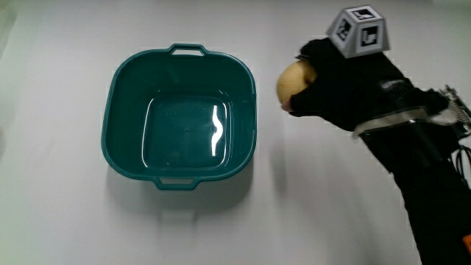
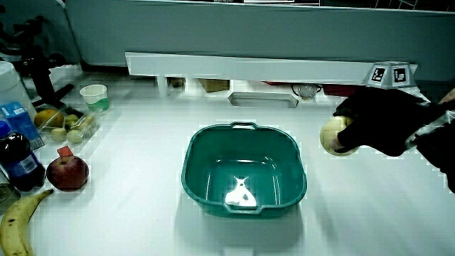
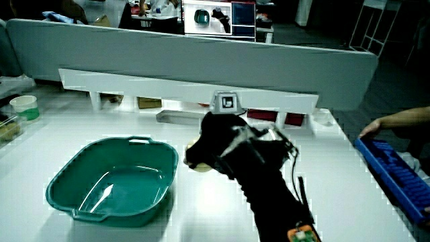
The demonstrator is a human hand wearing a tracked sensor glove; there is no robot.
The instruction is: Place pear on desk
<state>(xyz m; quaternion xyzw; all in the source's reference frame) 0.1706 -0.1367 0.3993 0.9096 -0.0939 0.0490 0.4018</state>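
The yellowish pear (image 1: 293, 81) (image 2: 332, 134) (image 3: 199, 165) is held in the gloved hand (image 1: 346, 81) (image 2: 380, 121) (image 3: 225, 144), whose fingers are curled around it. The hand holds it above the white desk (image 1: 59, 221), just beside the teal tub (image 1: 182, 118) (image 2: 244, 171) (image 3: 113, 180), outside its rim. Most of the pear is hidden by the glove. The tub has nothing in it. A patterned cube (image 1: 358, 31) rides on the back of the hand.
In a side view, an apple (image 2: 67, 173), a banana (image 2: 15, 224), a dark bottle (image 2: 18, 160), a tray of small fruit (image 2: 64, 124) and a paper cup (image 2: 94, 97) lie at the desk's edge. A low white shelf (image 2: 263, 67) runs along the partition.
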